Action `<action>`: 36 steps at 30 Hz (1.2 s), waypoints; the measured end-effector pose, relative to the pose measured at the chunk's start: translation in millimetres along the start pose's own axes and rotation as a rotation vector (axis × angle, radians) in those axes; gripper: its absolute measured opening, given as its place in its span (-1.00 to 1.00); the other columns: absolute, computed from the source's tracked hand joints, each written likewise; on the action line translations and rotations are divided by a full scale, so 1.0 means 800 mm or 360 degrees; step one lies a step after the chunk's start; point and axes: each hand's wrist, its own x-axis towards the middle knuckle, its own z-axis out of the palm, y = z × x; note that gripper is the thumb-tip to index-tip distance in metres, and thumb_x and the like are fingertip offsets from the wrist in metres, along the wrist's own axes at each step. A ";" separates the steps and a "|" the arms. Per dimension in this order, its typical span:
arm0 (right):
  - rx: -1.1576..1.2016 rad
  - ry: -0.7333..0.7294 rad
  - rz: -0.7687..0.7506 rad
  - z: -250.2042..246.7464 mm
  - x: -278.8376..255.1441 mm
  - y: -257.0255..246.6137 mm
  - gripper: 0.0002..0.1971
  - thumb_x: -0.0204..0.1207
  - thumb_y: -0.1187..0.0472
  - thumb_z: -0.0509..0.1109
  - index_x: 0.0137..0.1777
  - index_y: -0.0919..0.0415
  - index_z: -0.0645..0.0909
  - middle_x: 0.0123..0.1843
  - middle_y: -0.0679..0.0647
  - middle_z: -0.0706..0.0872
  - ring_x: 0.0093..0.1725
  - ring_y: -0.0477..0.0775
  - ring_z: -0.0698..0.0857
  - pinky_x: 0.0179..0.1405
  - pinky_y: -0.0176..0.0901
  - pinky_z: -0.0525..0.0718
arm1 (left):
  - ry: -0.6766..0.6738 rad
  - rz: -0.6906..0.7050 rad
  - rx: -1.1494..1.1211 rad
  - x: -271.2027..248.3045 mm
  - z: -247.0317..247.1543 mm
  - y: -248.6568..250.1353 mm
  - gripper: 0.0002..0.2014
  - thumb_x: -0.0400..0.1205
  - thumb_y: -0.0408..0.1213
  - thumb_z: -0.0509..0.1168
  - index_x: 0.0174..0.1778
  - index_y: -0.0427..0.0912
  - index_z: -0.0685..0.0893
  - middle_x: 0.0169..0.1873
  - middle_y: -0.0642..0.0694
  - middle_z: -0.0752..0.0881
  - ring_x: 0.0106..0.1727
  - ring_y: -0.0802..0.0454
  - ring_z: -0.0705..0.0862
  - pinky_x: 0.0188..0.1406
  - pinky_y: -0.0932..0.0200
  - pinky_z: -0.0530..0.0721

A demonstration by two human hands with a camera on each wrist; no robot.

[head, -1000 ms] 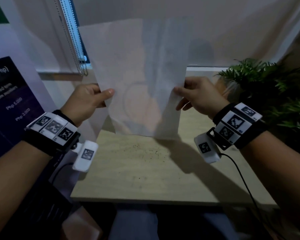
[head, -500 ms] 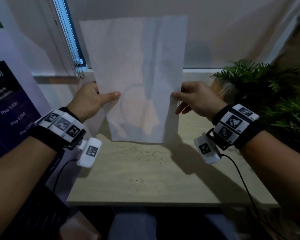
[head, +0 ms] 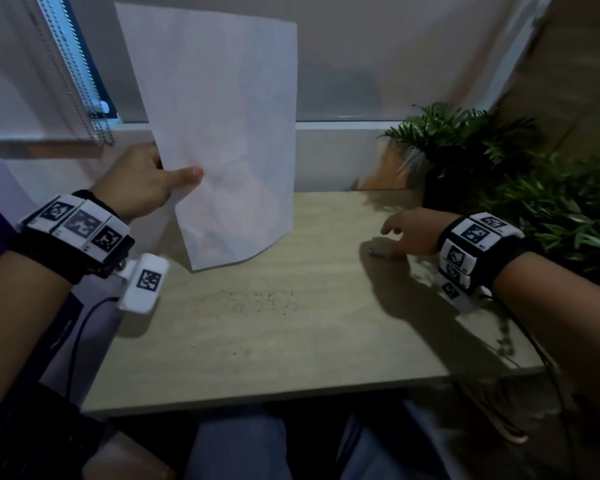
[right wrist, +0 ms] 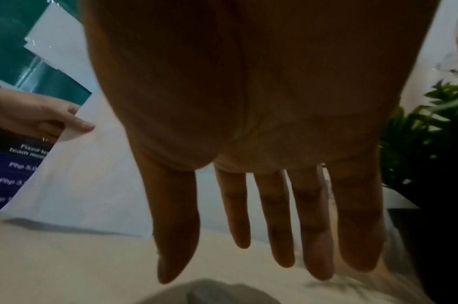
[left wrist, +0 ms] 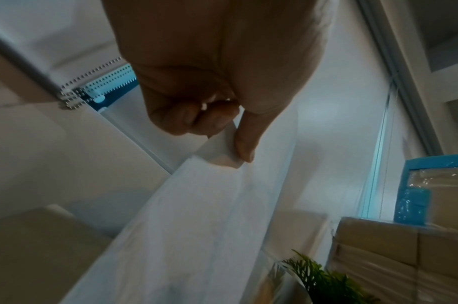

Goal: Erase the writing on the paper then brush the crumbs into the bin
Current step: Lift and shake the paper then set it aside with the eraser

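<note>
Bare forearms, no sleeves. Black wristband [head: 66, 244] on the left, set with white square tiles printed with black-and-white coded markers; small white rounded box [head: 142, 282] hung below it, bearing one more marker, with a thin black cable [head: 80, 327] looping down. Same black band with marker tiles [head: 478, 244] on the right, white box [head: 465, 296] under it, black cable trailing off. Blue-grey trousers [head: 243, 445] at the knees.

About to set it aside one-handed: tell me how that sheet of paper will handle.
Probably floppy: the paper, pinched at one edge by the left hand, already curls at its free lower corner. Likely very light, since a thumb-and-finger pinch holds it upright. It may waft or slide when laid on the table, so lower it slowly; the right hand is open and could steady it.
</note>
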 end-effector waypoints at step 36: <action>0.0469 0.0769 -0.0028 -0.012 0.032 -0.029 -0.57 0.73 -0.09 0.19 0.21 0.32 0.57 0.17 0.34 0.72 0.16 0.34 0.67 0.02 -0.02 0.52 | -0.0867 -0.0917 -0.0958 0.026 0.270 0.068 -0.78 0.89 -0.31 0.00 0.26 -0.34 0.50 0.11 -0.30 0.73 -0.23 -0.12 0.87 -0.16 0.04 0.84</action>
